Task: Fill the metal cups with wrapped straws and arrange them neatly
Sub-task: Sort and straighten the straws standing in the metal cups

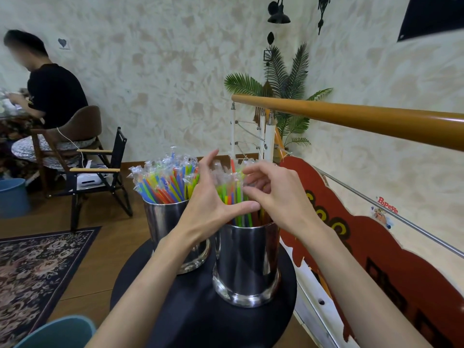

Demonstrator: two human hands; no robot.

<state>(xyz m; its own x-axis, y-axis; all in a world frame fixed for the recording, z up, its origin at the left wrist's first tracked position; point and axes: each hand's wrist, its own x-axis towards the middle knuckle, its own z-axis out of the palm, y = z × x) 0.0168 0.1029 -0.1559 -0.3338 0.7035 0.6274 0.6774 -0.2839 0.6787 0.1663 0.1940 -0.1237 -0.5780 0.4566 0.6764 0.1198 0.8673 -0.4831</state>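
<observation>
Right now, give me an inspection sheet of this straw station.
Surface: round black table, two cups on it.
Job's things: far metal cup packed with wrapped straws; near metal cup holds a straw bundle.
Clutter: nothing seen on the table.
Hands: left hand and right hand gather the bundle.
Cables: white cable on the chair.
Surroundings: wooden handrail, rug, seated person.
</observation>
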